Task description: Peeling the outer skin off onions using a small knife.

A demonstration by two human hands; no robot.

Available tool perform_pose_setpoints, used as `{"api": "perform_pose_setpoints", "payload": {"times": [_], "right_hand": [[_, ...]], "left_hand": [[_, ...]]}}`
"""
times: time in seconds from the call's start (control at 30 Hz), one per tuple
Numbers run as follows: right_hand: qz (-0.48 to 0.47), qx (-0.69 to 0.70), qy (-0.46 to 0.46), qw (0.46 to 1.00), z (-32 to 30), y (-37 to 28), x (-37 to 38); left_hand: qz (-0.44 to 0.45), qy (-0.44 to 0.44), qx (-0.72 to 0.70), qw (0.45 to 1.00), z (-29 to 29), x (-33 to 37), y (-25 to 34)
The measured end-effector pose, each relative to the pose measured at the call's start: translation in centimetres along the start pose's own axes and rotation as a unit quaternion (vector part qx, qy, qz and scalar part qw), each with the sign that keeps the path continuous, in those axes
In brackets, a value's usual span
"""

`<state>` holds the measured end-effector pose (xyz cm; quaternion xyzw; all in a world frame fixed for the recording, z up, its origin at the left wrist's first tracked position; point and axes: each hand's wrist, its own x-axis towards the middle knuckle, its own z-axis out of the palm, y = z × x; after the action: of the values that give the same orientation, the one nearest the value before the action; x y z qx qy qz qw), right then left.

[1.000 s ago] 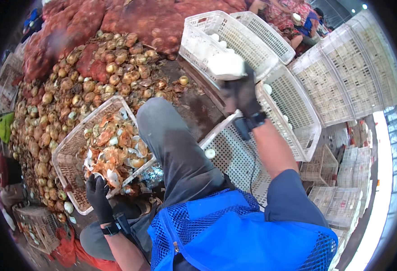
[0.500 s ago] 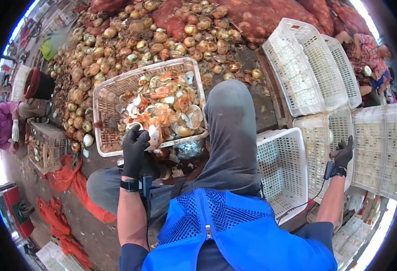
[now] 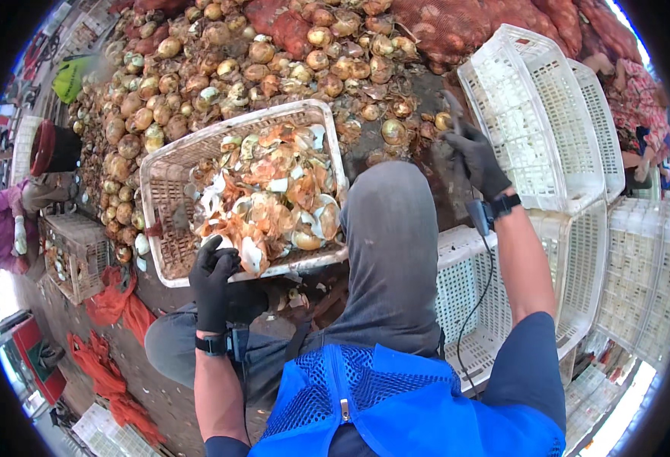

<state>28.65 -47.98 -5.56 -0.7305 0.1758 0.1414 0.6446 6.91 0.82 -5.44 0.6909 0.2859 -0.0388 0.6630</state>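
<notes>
My left hand [image 3: 214, 286], in a black glove, is at the near rim of a dirty white basket [image 3: 169, 283]. Its fingers are curled together, with a white onion piece [image 3: 223, 243] at their tips; whether they grip it is hidden. Onion skins and white peel scraps [image 3: 274, 198] are heaped in the basket. My right hand [image 3: 476, 160], also gloved in black, reaches forward past my knee, close to the edge of the onion pile. Its fingers are closed on a thin grey blade-like thing [image 3: 454, 110], blurred. Loose brown onions [image 3: 393, 132] lie just left of it.
A large onion pile [image 3: 220, 61] spreads ahead, backed by red mesh sacks [image 3: 457, 30]. White plastic crates [image 3: 537, 107] stand stacked at right; another crate [image 3: 464, 335] is beside my leg. Orange netting [image 3: 106, 381] lies at left. People sit at far left and far right.
My right hand has swung from the crates at right, forward and leftward to the pile's edge. The left hand stays by the basket. The view has shifted slightly.
</notes>
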Motion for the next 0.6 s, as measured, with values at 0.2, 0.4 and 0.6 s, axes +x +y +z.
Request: {"api": "perform_pose_setpoints", "payload": {"times": [0.2,0.4,0.6], "right_hand": [[-0.011,-0.183,-0.015,0.983,5.3,6.5,12.9],[-0.165,-0.474,0.045,0.864,5.9,8.2,28.4],[-0.263,-0.541,-0.056,0.797,10.8,7.3,37.2]], "left_hand": [[-0.020,0.016,0.026,0.999,0.9,2.2,-0.2],[-0.022,0.091,0.029,0.995,3.1,4.6,-0.7],[-0.069,0.104,0.051,0.991,3.4,6.7,-1.2]]}}
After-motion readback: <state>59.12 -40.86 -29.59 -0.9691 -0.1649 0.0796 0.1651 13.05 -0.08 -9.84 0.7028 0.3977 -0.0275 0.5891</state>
